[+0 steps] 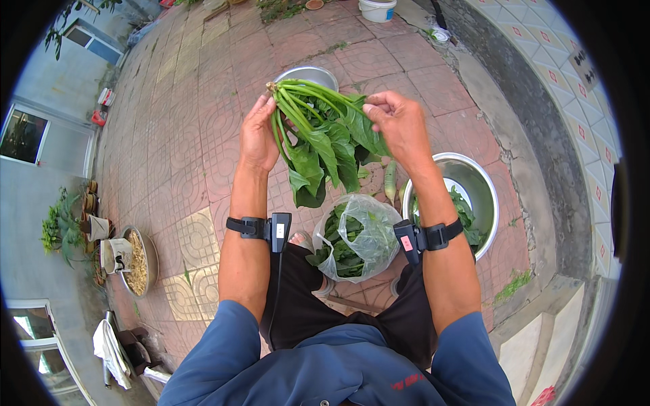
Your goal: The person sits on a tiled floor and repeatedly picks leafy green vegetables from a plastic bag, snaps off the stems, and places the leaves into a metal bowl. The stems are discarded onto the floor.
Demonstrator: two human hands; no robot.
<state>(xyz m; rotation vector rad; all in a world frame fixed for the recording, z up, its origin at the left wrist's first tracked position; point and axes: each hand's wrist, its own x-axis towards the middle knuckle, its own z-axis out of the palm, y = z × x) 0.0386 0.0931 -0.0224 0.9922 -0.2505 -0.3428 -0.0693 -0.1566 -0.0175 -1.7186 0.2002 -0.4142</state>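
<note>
A leafy green plant with long stems, like spinach [325, 147], is held up between both hands. My left hand [261, 132] grips it near the pale root end. With thumb and fingers, my right hand [398, 122] pinches a leaf at the bunch's right side. Behind the bunch stands a metal basin [310, 73], partly hidden, with greens showing near it. Below, between the feet, sits a clear plastic bag [373, 228] filled with leafy greens. A larger metal basin [487, 203] holding more leaves is at the right, partly behind my right forearm.
A long green-white radish-like vegetable [390, 180] lies on the paving beside the bag. At the left are a basin of dry yellowish pieces [152, 248] and potted plants [63, 223]. A white bucket [377, 10] stands at the top. A tiled wall [579, 116] runs along the right.
</note>
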